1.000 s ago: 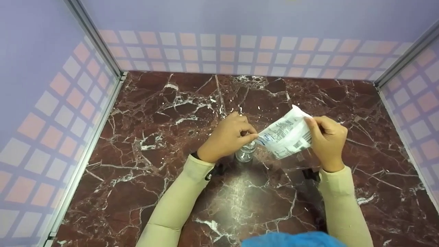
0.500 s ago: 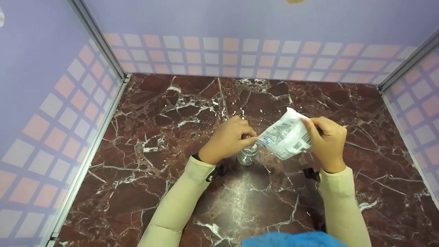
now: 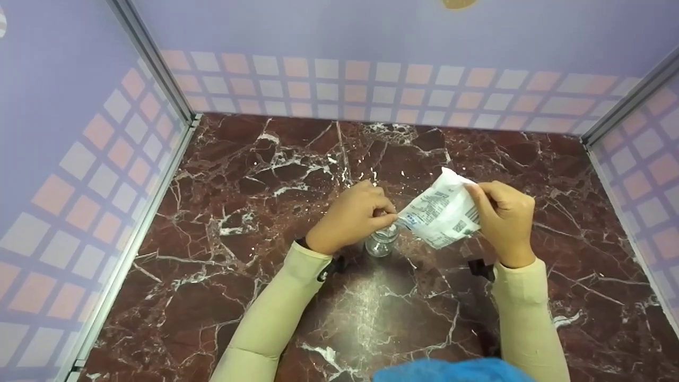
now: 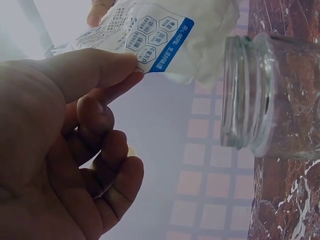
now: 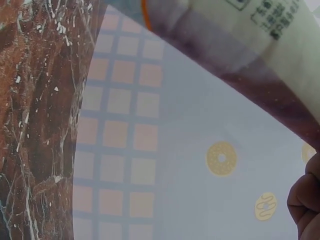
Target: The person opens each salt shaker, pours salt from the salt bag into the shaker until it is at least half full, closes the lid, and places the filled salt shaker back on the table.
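Note:
A white plastic bag [image 3: 441, 210] with printed text hangs tilted between both hands, its lower left end close over a clear glass jar [image 3: 381, 245]. My left hand [image 3: 354, 216] pinches that lower corner between thumb and index finger; the other fingers are loosely curled. The upper right end is gripped by my right hand [image 3: 506, 220]. In the left wrist view, the bag's white end [image 4: 210, 60] comes right up to the jar's threaded open mouth [image 4: 240, 92]. The right wrist view shows a see-through strip along the bag [image 5: 270, 60].
Small white bits [image 3: 374, 175] lie scattered on the dark red marbled tabletop [image 3: 254, 175] beyond the jar. Purple panels with a checked band [image 3: 339, 82] close off the back and both sides. Blue fabric [image 3: 451, 370] shows at the near edge.
The bag's right end and my right hand have shifted slightly left and down. Both hands keep their hold on the bag over the jar.

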The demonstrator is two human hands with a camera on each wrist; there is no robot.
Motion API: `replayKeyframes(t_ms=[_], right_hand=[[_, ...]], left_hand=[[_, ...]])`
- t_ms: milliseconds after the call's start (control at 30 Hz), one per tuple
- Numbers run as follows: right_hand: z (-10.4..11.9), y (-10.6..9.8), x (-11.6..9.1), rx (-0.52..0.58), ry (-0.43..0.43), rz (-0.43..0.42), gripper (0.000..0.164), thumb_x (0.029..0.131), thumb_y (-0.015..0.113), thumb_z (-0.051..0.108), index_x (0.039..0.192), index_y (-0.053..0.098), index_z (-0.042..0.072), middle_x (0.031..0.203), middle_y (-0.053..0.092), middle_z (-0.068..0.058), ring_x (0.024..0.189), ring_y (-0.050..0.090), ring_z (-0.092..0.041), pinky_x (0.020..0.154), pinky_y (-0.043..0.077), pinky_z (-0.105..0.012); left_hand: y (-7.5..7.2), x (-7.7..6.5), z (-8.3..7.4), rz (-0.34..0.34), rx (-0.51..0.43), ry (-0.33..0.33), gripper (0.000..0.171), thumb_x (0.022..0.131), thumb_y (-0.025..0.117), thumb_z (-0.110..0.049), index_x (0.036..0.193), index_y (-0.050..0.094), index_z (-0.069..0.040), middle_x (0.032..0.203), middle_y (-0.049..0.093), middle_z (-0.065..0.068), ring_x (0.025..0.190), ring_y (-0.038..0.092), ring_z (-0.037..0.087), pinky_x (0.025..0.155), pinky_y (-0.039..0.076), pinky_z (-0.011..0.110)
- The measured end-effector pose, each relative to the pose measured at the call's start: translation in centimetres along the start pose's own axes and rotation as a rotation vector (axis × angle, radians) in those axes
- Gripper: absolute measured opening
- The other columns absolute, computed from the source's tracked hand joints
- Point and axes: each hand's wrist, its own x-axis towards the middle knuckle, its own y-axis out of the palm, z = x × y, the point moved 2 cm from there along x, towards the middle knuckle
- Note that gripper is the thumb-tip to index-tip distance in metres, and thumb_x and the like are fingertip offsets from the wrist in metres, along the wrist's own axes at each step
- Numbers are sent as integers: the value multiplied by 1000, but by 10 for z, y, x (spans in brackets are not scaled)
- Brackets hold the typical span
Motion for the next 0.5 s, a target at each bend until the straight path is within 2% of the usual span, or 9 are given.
replayKeyframes(t_ms=[500], right_hand=[[10,-2,2,-37,-33,28,9,83,81,-4,77,76,0,67,69,-11,58,50,-7,57,35,-12]], left_hand=[[-1,-1,1,31,22,-5,15,96,74,-32,95,82,-19,80,64,-6,79,49,15,72,44,30]])
